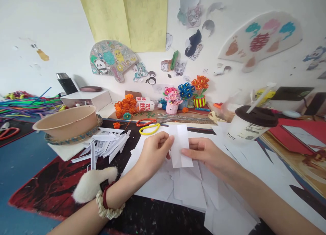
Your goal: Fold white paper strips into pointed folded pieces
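Note:
A small white paper strip (181, 150) with a lengthwise crease is held upright between my two hands. My left hand (159, 148) pinches its left edge, thumb in front. On the opposite edge, my right hand (200, 151) grips the paper with the thumb in front and fingers partly behind it. Beneath both hands lie overlapping white sheets (163, 184). A pile of narrow folded paper strips (109, 143) sits left of my left hand. Scissors with yellow handles (149, 129) rest just beyond the hands.
A beige basin (66, 121) stands at left, near a white fluffy object (89, 185) beside my left wrist. A lidded cup with a straw (251, 124) stands at right. Red-handled scissors (146, 121) and pipe-cleaner flowers (171, 99) are along the back.

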{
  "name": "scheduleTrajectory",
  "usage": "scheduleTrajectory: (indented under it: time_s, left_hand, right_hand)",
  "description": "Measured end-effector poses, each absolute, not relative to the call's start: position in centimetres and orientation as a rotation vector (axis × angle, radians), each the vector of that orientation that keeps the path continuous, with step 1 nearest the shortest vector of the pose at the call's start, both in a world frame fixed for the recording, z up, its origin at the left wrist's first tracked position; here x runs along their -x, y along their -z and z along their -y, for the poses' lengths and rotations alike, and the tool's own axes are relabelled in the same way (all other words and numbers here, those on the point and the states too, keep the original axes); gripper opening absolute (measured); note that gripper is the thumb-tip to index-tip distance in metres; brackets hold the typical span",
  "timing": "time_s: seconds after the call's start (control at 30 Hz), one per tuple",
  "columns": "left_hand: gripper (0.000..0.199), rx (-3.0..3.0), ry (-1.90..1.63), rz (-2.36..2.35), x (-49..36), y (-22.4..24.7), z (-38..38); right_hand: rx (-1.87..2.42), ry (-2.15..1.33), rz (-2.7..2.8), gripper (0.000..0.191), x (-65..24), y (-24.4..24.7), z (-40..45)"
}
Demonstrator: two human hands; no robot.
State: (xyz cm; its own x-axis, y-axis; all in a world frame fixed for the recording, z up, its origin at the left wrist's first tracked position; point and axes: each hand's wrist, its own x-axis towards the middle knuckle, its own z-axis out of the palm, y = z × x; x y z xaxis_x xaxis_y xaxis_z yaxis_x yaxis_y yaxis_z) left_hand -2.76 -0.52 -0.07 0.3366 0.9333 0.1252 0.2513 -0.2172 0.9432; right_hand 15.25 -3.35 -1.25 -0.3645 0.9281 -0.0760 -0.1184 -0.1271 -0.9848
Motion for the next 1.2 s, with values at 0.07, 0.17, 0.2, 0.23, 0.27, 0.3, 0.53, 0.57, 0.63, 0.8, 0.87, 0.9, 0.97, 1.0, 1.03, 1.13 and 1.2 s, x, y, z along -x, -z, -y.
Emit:
scheduleTrajectory:
  time_s: [0.07, 0.17, 0.2, 0.23, 0.27, 0.3, 0.53, 0.57, 0.63, 0.8, 0.87, 0.9, 0.97, 1.0, 1.03, 1.13, 1.2]
  left_hand:
    - [0.033, -1.714, -0.897, -1.064, 2.7, -0.1, 0.6]
    - [0.034, -1.694, -0.916, -1.052, 2.8, -0.1, 0.7]
    - [0.034, -1.677, -0.929, -1.051, 2.8, -0.1, 0.7]
    - [0.034, -1.661, -0.941, -1.051, 2.8, 0.0, 0.7]
    - [0.034, -1.649, -0.955, -1.053, 2.9, 0.1, 0.6]
    - [0.034, -1.637, -0.975, -1.054, 2.9, 0.1, 0.5]
    - [0.030, -1.518, -1.109, -0.989, 2.8, 0.1, 0.5]
    - [0.031, -1.518, -1.114, -0.983, 2.8, 0.0, 0.6]
    - [0.034, -1.542, -1.117, -0.986, 2.9, -0.1, 0.7]
    - [0.035, -1.673, -1.040, -1.025, 2.8, 0.0, 0.9]
    - [0.035, -1.701, -0.994, -1.001, 2.7, 0.1, 1.0]
    - [0.033, -1.697, -0.988, -0.978, 2.7, 0.1, 1.1]
    - [0.026, -1.671, -1.027, -0.932, 2.6, 0.1, 1.1]
    - [0.023, -1.657, -1.065, -0.919, 2.7, 0.1, 1.1]
    - [0.022, -1.647, -1.103, -0.912, 2.7, 0.0, 1.1]
    - [0.023, -1.640, -1.145, -0.911, 2.9, 0.0, 1.1]
    - [0.026, -1.643, -1.108, -0.922, 2.9, 0.0, 1.0]
  right_hand:
    - [1.014, -1.597, 1.282, 0.034, -15.3, 1.3, 3.3]
    - [0.999, -1.624, 1.257, 0.034, -15.3, 1.0, 3.4]
    - [0.977, -1.655, 1.271, 0.035, -15.3, 0.9, 3.4]
    - [0.959, -1.688, 1.296, 0.036, -15.3, 0.7, 3.5]
    - [0.950, -1.710, 1.326, 0.037, -15.3, 0.6, 3.5]
    - [0.951, -1.718, 1.358, 0.038, -15.3, 0.6, 3.5]
    - [0.967, -1.726, 1.464, 0.044, -15.3, 1.1, 3.4]
    - [0.968, -1.732, 1.478, 0.043, -15.3, 1.0, 3.5]
    - [0.979, -1.740, 1.502, 0.040, -15.2, 0.8, 3.6]
    - [1.031, -1.601, 1.395, 0.032, -14.9, 0.2, 4.0]
    - [1.053, -1.498, 1.356, 0.028, -14.9, 0.1, 4.0]
    - [1.066, -1.450, 1.352, 0.025, -14.9, 0.2, 3.9]
    - [1.080, -1.388, 1.360, 0.020, -15.0, 0.3, 3.8]
    - [1.076, -1.381, 1.369, 0.018, -15.0, 0.4, 3.7]
    - [1.069, -1.382, 1.375, 0.017, -15.0, 0.4, 3.7]
    - [1.048, -1.406, 1.388, 0.018, -15.0, 0.5, 3.7]
    - [1.055, -1.392, 1.396, 0.019, -14.9, 0.5, 3.8]
